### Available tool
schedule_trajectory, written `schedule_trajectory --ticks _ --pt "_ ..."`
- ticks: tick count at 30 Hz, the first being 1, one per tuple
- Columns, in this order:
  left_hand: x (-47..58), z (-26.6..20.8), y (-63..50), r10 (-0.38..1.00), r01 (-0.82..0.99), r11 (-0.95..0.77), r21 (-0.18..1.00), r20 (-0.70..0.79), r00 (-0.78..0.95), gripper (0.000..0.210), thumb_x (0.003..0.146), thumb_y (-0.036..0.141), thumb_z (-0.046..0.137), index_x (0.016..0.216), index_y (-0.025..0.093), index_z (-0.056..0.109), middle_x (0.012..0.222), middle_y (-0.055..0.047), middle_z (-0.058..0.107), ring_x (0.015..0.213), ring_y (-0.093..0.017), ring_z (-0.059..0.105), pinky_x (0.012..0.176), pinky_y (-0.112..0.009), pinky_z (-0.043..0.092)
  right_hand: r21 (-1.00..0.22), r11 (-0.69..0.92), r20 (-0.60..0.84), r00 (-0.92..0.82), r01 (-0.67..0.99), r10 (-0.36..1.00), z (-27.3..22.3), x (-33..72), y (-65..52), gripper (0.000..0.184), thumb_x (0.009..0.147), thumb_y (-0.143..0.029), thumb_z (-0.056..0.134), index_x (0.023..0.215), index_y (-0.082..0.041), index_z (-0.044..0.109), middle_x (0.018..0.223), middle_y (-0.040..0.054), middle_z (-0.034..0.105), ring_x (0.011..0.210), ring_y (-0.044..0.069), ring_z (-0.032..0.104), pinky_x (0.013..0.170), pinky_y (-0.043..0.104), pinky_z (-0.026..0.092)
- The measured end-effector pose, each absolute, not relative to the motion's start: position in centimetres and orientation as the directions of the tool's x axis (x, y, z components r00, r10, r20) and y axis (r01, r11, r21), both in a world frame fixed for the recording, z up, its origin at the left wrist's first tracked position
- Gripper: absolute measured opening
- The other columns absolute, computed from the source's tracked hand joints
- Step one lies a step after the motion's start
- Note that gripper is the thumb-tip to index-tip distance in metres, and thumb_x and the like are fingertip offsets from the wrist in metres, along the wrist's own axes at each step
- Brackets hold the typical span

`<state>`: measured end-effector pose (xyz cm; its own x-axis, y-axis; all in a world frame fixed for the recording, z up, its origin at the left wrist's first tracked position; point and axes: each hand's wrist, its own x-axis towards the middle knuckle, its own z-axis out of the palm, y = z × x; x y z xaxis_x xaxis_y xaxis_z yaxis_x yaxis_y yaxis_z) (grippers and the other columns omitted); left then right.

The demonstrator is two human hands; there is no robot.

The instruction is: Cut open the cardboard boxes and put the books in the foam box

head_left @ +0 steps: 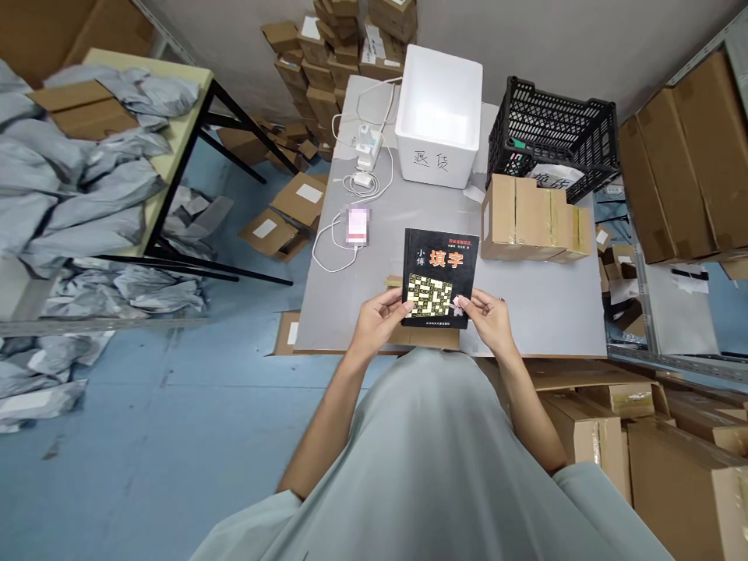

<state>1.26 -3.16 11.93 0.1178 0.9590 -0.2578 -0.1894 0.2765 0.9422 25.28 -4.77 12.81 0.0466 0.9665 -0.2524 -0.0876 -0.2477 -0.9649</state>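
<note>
Between my two hands is a black book [439, 265] with orange and white Chinese characters and a yellow crossword-like grid on its cover. My left hand [379, 318] grips its lower left edge, thumb on the cover. On the lower right edge, my right hand [489, 318] holds it the same way. The fingers behind the book are hidden. Beneath the book, a brown cardboard piece or flat box [425, 337] lies at the front edge of the grey table [339, 312], mostly covered.
A white foam box [435, 160], a black plastic crate [561, 132] and a row of small cartons [529, 226] stand on the table. Left are a power strip [368, 148] and a cabled phone [358, 226]. Grey parcels [87, 187] cover the left table; large cartons [683, 483] sit lower right.
</note>
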Motion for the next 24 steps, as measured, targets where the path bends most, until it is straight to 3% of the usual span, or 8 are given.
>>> schedule_trajectory --ticks 5,8,10,13,17,21,24 --pt "1.7 11.0 -2.4 0.960 -0.158 0.275 0.948 -0.262 0.099 0.058 0.075 0.056 0.099 0.116 0.017 0.087 0.118 -0.013 0.086 0.108 -0.032 0.082 0.110 -0.052 0.064 -0.971 -0.231 -0.221 0.145 0.058 0.964 12.0 24.9 -4.4 0.063 0.090 -0.072 0.079 0.126 -0.020 0.083 0.124 0.0120 0.085 0.120 0.032 0.079 0.109 0.049 0.065" --pt "2.8 11.0 -2.4 0.976 -0.117 0.218 0.969 -0.217 0.023 0.055 0.082 0.058 0.093 0.119 0.017 0.087 0.119 -0.013 0.086 0.110 -0.033 0.081 0.110 -0.052 0.064 -0.951 -0.213 -0.148 0.272 0.225 0.951 12.3 24.0 -4.8 0.069 0.093 -0.069 0.078 0.143 -0.021 0.076 0.149 0.0155 0.075 0.138 0.034 0.072 0.122 0.054 0.057" --pt "3.9 11.3 -2.9 0.990 -0.041 0.135 0.990 -0.136 -0.028 0.047 0.090 0.055 0.088 0.121 0.019 0.087 0.122 -0.011 0.085 0.113 -0.032 0.080 0.110 -0.050 0.063 -0.958 -0.199 -0.150 0.233 0.206 0.961 12.7 22.8 -5.1 0.076 0.092 -0.068 0.079 0.152 -0.022 0.070 0.156 0.0158 0.070 0.141 0.034 0.070 0.122 0.053 0.058" --pt "5.5 12.1 -3.9 0.999 0.113 -0.034 0.993 0.034 -0.001 0.035 0.096 0.045 0.082 0.126 0.026 0.087 0.129 -0.010 0.083 0.118 -0.032 0.078 0.113 -0.050 0.061 -0.979 -0.186 -0.176 0.119 0.084 0.977 13.0 20.7 -5.2 0.078 0.089 -0.067 0.084 0.150 -0.023 0.069 0.149 0.0147 0.074 0.136 0.033 0.073 0.112 0.046 0.064" --pt "5.8 13.2 -4.2 0.969 0.238 -0.207 0.949 0.164 0.187 0.033 0.098 0.040 0.078 0.129 0.032 0.086 0.138 -0.011 0.079 0.128 -0.032 0.074 0.121 -0.054 0.054 -0.979 -0.204 -0.198 0.246 -0.001 0.949 12.9 20.6 -4.6 0.060 0.088 -0.071 0.081 0.118 -0.019 0.077 0.115 0.0116 0.084 0.107 0.029 0.079 0.096 0.039 0.066" --pt "3.5 13.0 -2.1 0.997 0.317 -0.074 0.945 0.081 -0.006 0.048 0.097 0.056 0.078 0.133 0.025 0.083 0.144 -0.014 0.076 0.136 -0.034 0.069 0.124 -0.056 0.050 -0.973 -0.206 -0.222 0.170 -0.108 0.960 13.1 23.1 -4.2 0.055 0.088 -0.072 0.081 0.110 -0.021 0.078 0.113 0.0083 0.085 0.107 0.028 0.077 0.100 0.039 0.063" --pt "1.8 12.1 -0.4 0.983 0.132 0.171 0.976 -0.178 0.037 0.065 0.088 0.074 0.081 0.125 0.020 0.085 0.133 -0.017 0.081 0.127 -0.036 0.074 0.118 -0.054 0.054 -0.962 -0.227 -0.242 0.089 -0.148 0.966 13.3 24.4 -4.4 0.053 0.088 -0.071 0.083 0.111 -0.023 0.080 0.114 0.0067 0.085 0.110 0.028 0.077 0.102 0.039 0.062"
